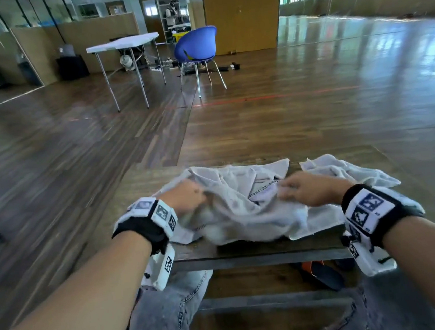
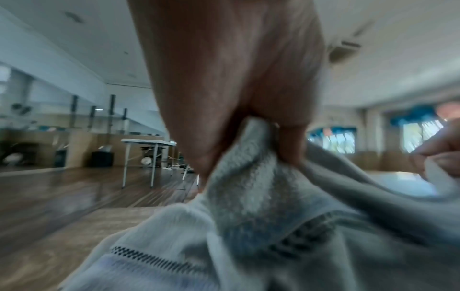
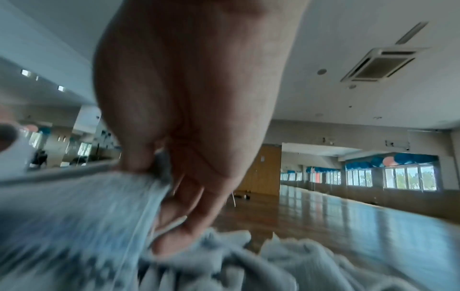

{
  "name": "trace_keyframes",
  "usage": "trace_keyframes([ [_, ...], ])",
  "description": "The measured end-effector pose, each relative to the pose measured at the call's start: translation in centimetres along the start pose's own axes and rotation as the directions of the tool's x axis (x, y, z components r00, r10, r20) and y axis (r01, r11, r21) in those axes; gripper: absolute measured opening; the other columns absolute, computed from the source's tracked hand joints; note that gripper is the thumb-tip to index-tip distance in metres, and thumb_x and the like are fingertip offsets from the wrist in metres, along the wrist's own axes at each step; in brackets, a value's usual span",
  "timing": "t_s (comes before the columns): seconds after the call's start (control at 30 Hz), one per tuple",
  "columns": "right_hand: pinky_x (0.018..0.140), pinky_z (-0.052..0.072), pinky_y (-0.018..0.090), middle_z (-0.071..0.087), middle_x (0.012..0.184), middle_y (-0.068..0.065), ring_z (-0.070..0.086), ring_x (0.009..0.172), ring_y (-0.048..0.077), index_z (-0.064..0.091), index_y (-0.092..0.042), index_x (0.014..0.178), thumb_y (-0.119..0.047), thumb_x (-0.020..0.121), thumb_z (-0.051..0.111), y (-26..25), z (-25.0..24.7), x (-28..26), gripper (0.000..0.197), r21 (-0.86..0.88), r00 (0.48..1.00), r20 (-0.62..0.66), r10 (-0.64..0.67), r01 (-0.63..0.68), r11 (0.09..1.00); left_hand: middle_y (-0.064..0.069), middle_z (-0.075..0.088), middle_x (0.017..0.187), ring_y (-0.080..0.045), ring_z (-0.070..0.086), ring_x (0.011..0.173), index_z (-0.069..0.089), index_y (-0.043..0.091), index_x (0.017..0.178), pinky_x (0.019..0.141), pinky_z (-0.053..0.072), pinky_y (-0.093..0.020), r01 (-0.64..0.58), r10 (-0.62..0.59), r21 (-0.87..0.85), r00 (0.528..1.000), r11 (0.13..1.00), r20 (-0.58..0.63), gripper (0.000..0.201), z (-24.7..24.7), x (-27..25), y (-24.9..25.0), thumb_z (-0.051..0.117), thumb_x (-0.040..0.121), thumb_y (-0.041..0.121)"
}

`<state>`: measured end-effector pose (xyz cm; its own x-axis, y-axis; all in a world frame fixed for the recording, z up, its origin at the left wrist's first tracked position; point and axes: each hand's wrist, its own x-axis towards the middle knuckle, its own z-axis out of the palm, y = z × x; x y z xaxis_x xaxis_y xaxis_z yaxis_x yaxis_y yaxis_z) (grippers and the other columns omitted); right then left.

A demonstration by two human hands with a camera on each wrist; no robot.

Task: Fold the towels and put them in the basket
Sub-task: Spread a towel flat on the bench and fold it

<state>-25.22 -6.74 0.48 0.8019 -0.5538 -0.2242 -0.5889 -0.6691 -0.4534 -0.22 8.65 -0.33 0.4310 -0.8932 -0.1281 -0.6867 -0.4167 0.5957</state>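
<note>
A crumpled pale grey towel (image 1: 241, 205) with a dark checked trim lies heaped on a low wooden table (image 1: 259, 248). My left hand (image 1: 187, 197) pinches a bunch of the towel (image 2: 248, 177) at its left side, thumb against fingers. My right hand (image 1: 301, 187) grips the same towel (image 3: 74, 206) near its right side, fingers curled over the cloth. A second rumpled grey towel (image 1: 349, 170) lies on the table behind and right of my right hand. No basket shows in any view.
The table's near edge sits just above my knees in grey jeans (image 1: 166, 310). A dark and orange shoe (image 1: 322, 274) lies under the table. Farther off on the wooden floor stand a blue chair (image 1: 197, 47) and a white folding table (image 1: 122, 45).
</note>
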Motion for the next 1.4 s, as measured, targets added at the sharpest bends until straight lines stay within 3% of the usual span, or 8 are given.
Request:
trace_keyframes([
  [0.1,0.064,0.034,0.027,0.052,0.073,-0.003,0.044,0.065,0.01,0.048,-0.02,0.068,-0.03,0.104,0.052,1.3,2.8,1.4,0.038,-0.103,0.99,0.122,0.063,-0.051,0.993,-0.018,0.069,0.113,-0.013,0.058,0.083,0.07,0.0,0.099,0.077,0.035,-0.004,0.044,-0.041,-0.011,0.974,0.999,0.221,0.03,2.5,0.6,-1.4,0.045,0.103,0.017],
  [0.23,0.082,0.046,0.037,0.064,0.092,0.002,0.058,0.087,0.021,0.069,-0.011,0.092,-0.028,0.105,0.049,1.6,4.9,3.9,0.029,-0.054,0.997,-0.072,0.042,-0.045,0.998,-0.016,0.07,0.105,-0.024,0.061,0.095,0.069,0.001,0.094,0.087,0.048,-0.035,-0.065,0.046,0.111,0.985,0.992,0.169,0.033,4.5,3.3,-2.5,0.044,0.102,0.02],
  [0.4,0.087,0.045,0.035,0.072,0.097,0.012,0.064,0.094,0.024,0.07,-0.003,0.088,-0.023,0.1,0.06,0.0,6.6,8.2,0.026,0.179,0.982,-0.182,-0.046,0.08,0.981,-0.012,0.07,0.086,-0.024,0.061,0.078,0.07,0.005,0.088,0.066,0.042,-0.03,-0.104,0.099,0.034,0.987,0.994,0.124,0.026,6.7,5.4,-1.8,0.05,0.099,0.016],
  [0.5,0.096,0.044,0.038,0.066,0.111,0.014,0.06,0.104,0.027,0.069,0.004,0.099,-0.017,0.1,0.06,-1.5,7.9,10.2,0.022,0.242,0.975,-0.212,-0.069,0.121,0.963,-0.012,0.07,0.099,-0.025,0.062,0.093,0.073,0.003,0.095,0.082,0.046,-0.037,-0.143,0.153,-0.096,0.983,0.985,0.106,0.023,7.8,5.9,-1.2,0.051,0.096,0.009],
  [0.83,0.05,0.036,0.016,0.05,0.065,0.004,0.042,0.049,0.0,0.057,0.006,0.078,-0.01,0.104,0.053,-0.1,5.9,10.1,0.03,0.644,0.883,-0.437,0.171,0.174,0.745,-0.001,0.055,0.127,-0.014,0.05,0.122,0.076,0.032,0.094,0.111,0.038,-0.033,-0.191,0.201,-0.392,0.98,0.9,-0.016,0.037,8.1,6.9,-1.6,0.053,0.096,0.003],
  [0.97,0.062,0.049,0.026,0.065,0.074,0.001,0.058,0.067,0.009,0.07,-0.005,0.084,-0.014,0.103,0.057,-0.4,4.3,9.2,0.025,0.748,0.856,-0.479,0.194,0.282,0.6,0.003,0.077,0.087,-0.014,0.069,0.089,0.079,0.025,0.084,0.08,0.055,-0.025,-0.111,0.172,-0.585,0.984,0.803,0.048,0.036,7.1,7.0,1.2,0.053,0.097,0.004],
  [1.2,0.065,0.034,0.035,0.048,0.073,0.006,0.04,0.068,0.02,0.06,0.017,0.084,-0.029,0.098,0.064,1.8,-1.2,9.3,0.048,0.638,0.902,-0.367,0.229,0.065,0.768,-0.014,0.063,0.076,-0.017,0.05,0.073,0.068,-0.012,0.087,0.069,0.039,-0.031,-0.267,0.275,-0.223,0.961,0.938,0.007,0.028,1.9,9.2,5.6,0.056,0.096,0.011],
  [1.4,0.072,0.043,0.032,0.069,0.09,0.014,0.053,0.077,0.02,0.066,0.016,0.108,-0.027,0.101,0.06,0.3,-9.7,12.2,0.044,0.456,0.83,-0.552,0.082,0.219,0.863,-0.014,0.076,0.09,-0.02,0.061,0.077,0.079,0.005,0.092,0.074,0.051,-0.03,-0.439,0.418,-0.06,0.883,0.896,-0.213,0.027,-4.1,13.4,9.4,0.052,0.092,0.0],
])
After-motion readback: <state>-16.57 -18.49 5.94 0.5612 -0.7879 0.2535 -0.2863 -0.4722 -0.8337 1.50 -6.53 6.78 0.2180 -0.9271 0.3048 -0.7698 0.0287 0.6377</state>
